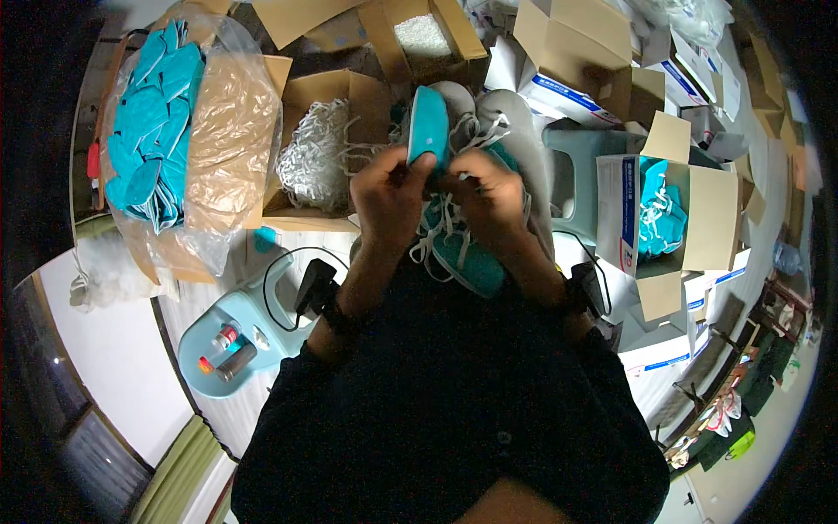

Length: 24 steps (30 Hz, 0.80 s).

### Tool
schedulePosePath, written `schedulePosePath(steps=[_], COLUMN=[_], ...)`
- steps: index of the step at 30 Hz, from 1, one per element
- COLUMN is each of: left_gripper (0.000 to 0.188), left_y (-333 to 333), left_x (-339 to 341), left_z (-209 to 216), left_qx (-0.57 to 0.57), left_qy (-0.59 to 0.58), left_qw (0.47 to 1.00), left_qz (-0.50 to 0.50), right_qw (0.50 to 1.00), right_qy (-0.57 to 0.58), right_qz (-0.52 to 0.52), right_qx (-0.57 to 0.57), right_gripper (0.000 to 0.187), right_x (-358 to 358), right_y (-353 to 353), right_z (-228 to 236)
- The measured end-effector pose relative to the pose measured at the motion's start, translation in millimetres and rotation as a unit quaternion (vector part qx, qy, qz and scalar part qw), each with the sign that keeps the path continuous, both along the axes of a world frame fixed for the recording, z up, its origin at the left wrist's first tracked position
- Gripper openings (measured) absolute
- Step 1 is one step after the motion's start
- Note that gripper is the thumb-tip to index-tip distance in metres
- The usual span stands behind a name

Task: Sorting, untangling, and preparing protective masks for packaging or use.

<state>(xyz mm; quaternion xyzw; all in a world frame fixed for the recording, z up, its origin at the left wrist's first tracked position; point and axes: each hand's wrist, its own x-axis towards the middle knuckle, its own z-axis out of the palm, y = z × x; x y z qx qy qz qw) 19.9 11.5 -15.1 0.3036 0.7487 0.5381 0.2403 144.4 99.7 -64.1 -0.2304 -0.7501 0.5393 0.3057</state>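
Observation:
My left hand (390,196) is closed on the lower end of a long, rounded teal fabric piece (428,122) with pale edging, thumb pressed on its face. Close beside it, my right hand (486,192) is slightly blurred, its fingers pinched together near the same piece. A bit of white shows at its fingertips, but what it grips is not clear. Below and behind both hands, several teal fabric pieces (467,262) with white cords lie on my lap, between grey-clad legs (515,122). The fingers hide the held piece's lower end.
At left, a plastic-lined carton (236,113) holds stacked teal pieces. White cords (316,157) fill the neighbouring box; small white bits (422,37) lie in another. An open box (711,214) at right contains corded teal pieces. Bottles (229,349) rest on a light-blue stool (196,323).

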Motion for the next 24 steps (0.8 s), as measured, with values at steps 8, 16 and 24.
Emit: schedulePosePath(steps=[8, 16, 24], left_gripper=[0.013, 0.023, 0.032], left_y=[-23.8, -44.5, -4.6], left_x=[-80.6, -107.1, -59.5], left_z=[40.3, -27.7, -46.9], left_qx=[0.151, 0.002, -0.207], left_qy=[-0.003, -0.129, 0.014], left_qw=[0.983, 0.99, 0.943], left_qz=[0.105, 0.052, -0.259], right_qw=[0.967, 0.963, 0.993], right_qy=[-0.072, -0.188, -0.096], right_qz=[-0.172, -0.075, 0.026], right_qx=[-0.175, 0.177, 0.063], right_gripper=[0.01, 0.019, 0.021], right_x=[51.6, 37.0, 5.2], right_y=[46.6, 34.5, 9.6], right_z=[13.3, 23.7, 1.0])
